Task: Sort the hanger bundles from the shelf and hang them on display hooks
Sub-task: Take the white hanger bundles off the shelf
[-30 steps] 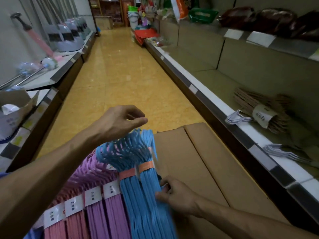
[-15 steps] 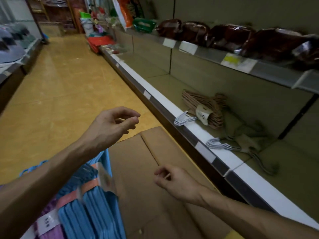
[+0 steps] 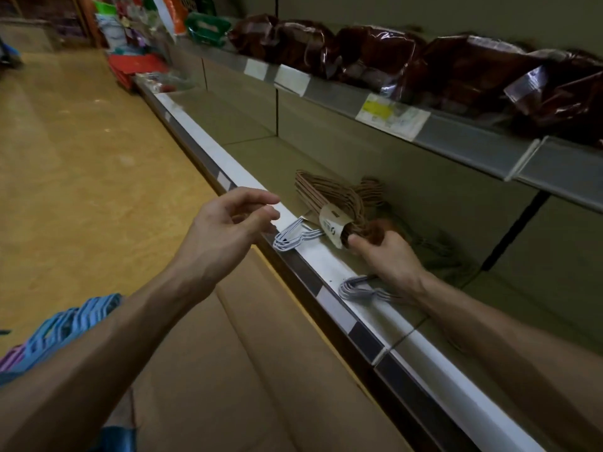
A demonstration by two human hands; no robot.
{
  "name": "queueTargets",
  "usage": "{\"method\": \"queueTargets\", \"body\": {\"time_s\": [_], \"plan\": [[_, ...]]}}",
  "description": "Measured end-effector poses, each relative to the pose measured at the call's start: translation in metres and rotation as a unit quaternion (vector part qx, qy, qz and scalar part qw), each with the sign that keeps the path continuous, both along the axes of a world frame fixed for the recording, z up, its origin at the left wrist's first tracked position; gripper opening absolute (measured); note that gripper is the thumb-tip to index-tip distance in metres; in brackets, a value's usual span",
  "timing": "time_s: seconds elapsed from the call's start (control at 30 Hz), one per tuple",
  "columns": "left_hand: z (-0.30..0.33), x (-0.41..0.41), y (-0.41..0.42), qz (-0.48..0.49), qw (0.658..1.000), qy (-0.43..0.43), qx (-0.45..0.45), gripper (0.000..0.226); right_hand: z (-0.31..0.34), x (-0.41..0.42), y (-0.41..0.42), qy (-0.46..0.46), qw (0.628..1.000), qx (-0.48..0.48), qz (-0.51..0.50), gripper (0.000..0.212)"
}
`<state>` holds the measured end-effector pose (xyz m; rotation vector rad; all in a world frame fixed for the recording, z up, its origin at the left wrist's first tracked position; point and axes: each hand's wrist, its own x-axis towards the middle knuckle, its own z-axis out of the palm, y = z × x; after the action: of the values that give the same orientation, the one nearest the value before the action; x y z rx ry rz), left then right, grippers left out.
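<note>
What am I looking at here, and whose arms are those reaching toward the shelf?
There is no machine here: a person wears a camera on the head, looking forward and down, so the arms are their own. The place is a shop aisle. The right hand grips a bundle of brown hangers with white wire hooks and a paper label, which lies on the lower olive-green shelf. The left hand hovers open beside it, holding nothing. A second brown hanger bundle lies nearer on the same shelf, partly hidden by the right arm. Below the arms are flat brown cardboard boxes, and bundles of blue plastic hangers show at the lower left. Dark red wrapped packs sit on the upper shelf.
</note>
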<state>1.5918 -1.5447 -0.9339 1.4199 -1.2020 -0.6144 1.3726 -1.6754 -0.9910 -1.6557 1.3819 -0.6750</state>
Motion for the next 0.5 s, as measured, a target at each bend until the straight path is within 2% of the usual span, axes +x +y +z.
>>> {"method": "queueTargets", "body": {"time_s": [0.07, 0.1, 0.17, 0.23, 0.27, 0.4, 0.5], "plan": [[-0.006, -0.008, -0.015, -0.003, 1.0, 0.014, 0.006, 0.014, 0.0, 0.0, -0.03, 0.022, 0.999, 0.034, -0.018, 0.059], [-0.009, -0.011, -0.021, -0.005, 1.0, 0.018, 0.009, 0.014, 0.0, 0.001, -0.044, 0.028, 0.999, 0.011, -0.043, 0.063], [-0.016, -0.016, -0.031, -0.011, 1.0, 0.022, 0.013, 0.013, -0.002, 0.005, -0.073, 0.017, 0.995, -0.051, -0.085, 0.054], [-0.023, -0.018, -0.04, -0.015, 0.999, 0.025, 0.016, 0.013, -0.006, 0.011, -0.095, -0.023, 0.995, -0.052, -0.078, 0.03], [-0.026, -0.019, -0.045, -0.014, 0.999, 0.028, 0.017, 0.013, -0.008, 0.015, -0.105, -0.044, 0.996, -0.035, -0.067, 0.024], [-0.039, -0.021, -0.061, -0.004, 0.998, 0.052, 0.023, 0.013, -0.019, 0.03, -0.131, -0.092, 0.99, 0.083, -0.06, 0.042], [-0.048, -0.025, -0.069, 0.001, 0.998, 0.061, 0.029, 0.014, -0.025, 0.038, -0.136, -0.108, 0.979, 0.164, -0.055, 0.039]]}}
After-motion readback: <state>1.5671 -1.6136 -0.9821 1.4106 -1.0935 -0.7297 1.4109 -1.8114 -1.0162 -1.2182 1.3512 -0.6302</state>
